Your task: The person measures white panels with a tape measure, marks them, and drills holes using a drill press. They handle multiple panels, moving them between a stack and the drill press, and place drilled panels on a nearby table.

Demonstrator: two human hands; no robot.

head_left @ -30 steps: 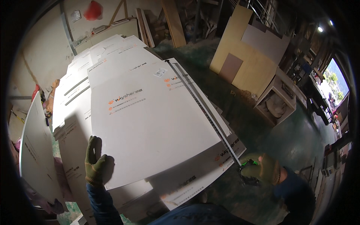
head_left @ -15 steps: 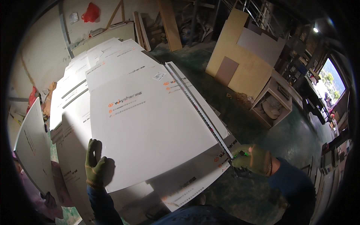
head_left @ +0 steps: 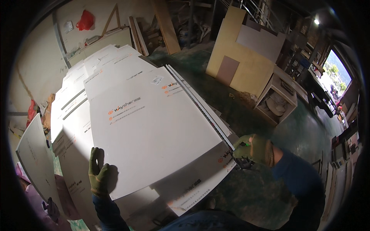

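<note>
A large white panel (head_left: 154, 127) with printed marks lies on top of a stack of similar panels. My right hand (head_left: 259, 149), in a green work glove, grips a dark tape measure (head_left: 244, 162) at the panel's near right corner. Its long blade (head_left: 200, 111) runs out along the right edge to the far corner and looks narrow, nearly edge-on. My left hand (head_left: 98, 172), gloved likewise, is open at the near left edge, with fingers straight and thumb apart. A shadow falls beside it; whether it presses on the panel I cannot tell.
Another person's gloved hand (head_left: 51, 210) is at the lower left, beside an upright white panel (head_left: 35, 154). More panels (head_left: 75, 96) are stacked left and behind. Yellowish boards (head_left: 243, 54) and an open wooden cabinet (head_left: 278, 98) stand on the green floor to the right.
My right hand and the tape measure have shifted slightly up and left in view. The blade has turned from flat to nearly edge-on along the panel's right edge. My left hand stays at the left edge.
</note>
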